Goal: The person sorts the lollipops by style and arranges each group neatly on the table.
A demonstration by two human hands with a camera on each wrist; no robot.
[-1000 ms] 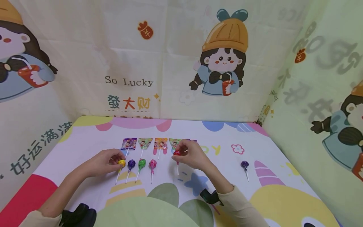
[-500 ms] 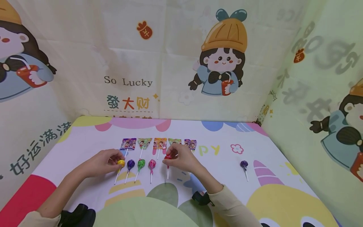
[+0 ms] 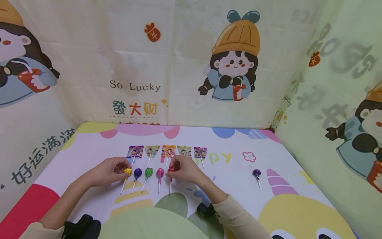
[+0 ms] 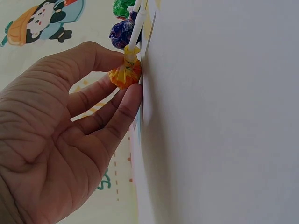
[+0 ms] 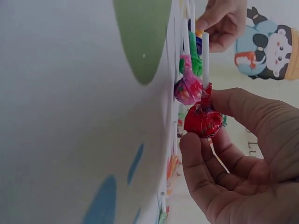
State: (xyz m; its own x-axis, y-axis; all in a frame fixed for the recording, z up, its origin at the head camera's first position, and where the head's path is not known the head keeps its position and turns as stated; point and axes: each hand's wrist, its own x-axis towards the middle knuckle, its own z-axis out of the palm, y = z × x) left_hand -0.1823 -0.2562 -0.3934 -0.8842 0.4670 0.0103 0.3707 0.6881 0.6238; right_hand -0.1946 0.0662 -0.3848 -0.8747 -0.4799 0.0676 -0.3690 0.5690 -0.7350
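My left hand [image 3: 111, 172] pinches the yellow lollipop [image 4: 126, 74] by its wrapped head at the left end of the front row. To its right lie a purple lollipop [image 3: 137, 173], a green lollipop [image 3: 149, 172] and a pink lollipop [image 3: 159, 172], sticks toward me. Between thumb and fingers my right hand [image 3: 186, 169] pinches a red lollipop [image 5: 203, 120], its white stick pointing toward me. The red head is just right of the pink one; in the right wrist view it seems slightly above the table.
Behind is a row of flat-wrapped lollipops, among them a purple one [image 3: 135, 151], an orange one [image 3: 169, 151] and another purple one [image 3: 200, 152]. A dark purple lollipop [image 3: 257, 173] lies alone at the right. A printed cloth wall [image 3: 185, 66] stands behind the table.
My right hand has moved left and a little toward me with the red lollipop, up to the pink one. The back-right purple lollipop came into full view. My left hand stayed put.
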